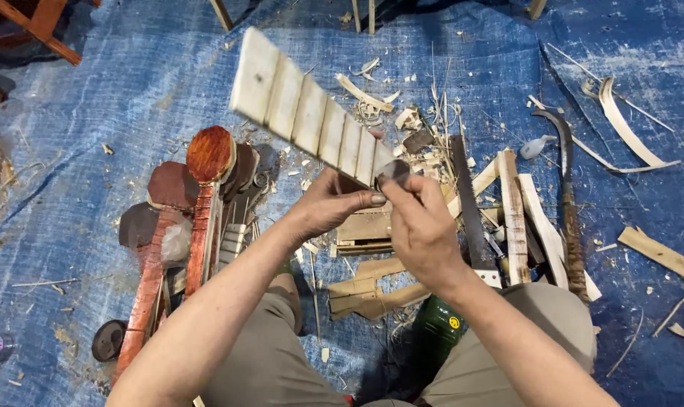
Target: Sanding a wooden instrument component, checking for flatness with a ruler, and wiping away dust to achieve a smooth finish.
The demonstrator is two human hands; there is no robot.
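Observation:
My left hand [330, 205] grips the near end of a pale wooden strip [304, 113] crossed by several ridges, which points up and away to the left. My right hand [417, 226] pinches a small dark piece [393, 172] against that same end of the strip. Both forearms reach out over my knees. Beneath my hands lie flat wooden offcuts [364, 226] and shavings.
A blue tarp [100, 98] covers the floor. Reddish carved wooden necks [202, 203] lie at the left. A saw blade [466, 203], wooden slats [515, 218] and a curved knife [566, 188] lie at the right. A green bottle [436, 324] stands between my knees. Curled shavings [621, 124] lie far right.

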